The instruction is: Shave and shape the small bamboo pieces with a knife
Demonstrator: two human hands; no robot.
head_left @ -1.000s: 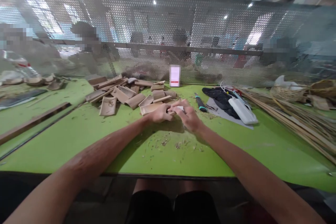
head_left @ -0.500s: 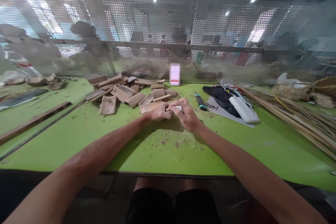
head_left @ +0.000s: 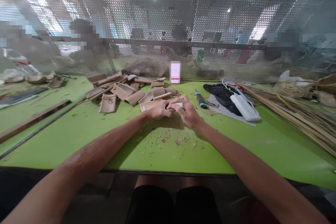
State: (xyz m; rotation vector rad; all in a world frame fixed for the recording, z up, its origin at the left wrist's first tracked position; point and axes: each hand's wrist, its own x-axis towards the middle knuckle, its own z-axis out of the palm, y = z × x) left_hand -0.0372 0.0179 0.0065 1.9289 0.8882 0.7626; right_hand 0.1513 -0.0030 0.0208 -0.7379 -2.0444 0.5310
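Observation:
Over the middle of the green table, my left hand (head_left: pixel 159 109) and my right hand (head_left: pixel 187 111) meet, their fingers closed and touching. Between the fingertips of my left hand is a small brownish bamboo piece (head_left: pixel 172 109), mostly covered by the fingers. My right hand pinches a small whitish folded piece (head_left: pixel 180 105) against it; its material cannot be made out. Just behind my left hand lies a split bamboo piece (head_left: pixel 147 105). Shavings (head_left: pixel 177 142) are scattered on the tabletop in front of both hands.
Split bamboo pieces (head_left: pixel 135 97) are heaped at the back left. To the right lie a utility knife (head_left: pixel 201 100), a black cloth (head_left: pixel 220 95), a grey sheet (head_left: pixel 219 109) and a white power bank (head_left: pixel 245 107). Long bamboo strips (head_left: pixel 294 112) cover the right side; a perforated screen (head_left: pixel 147 24) stands behind.
The hands stay together at nearly the same place, with the right fingers shifted slightly over the held piece. The whole view has moved a little.

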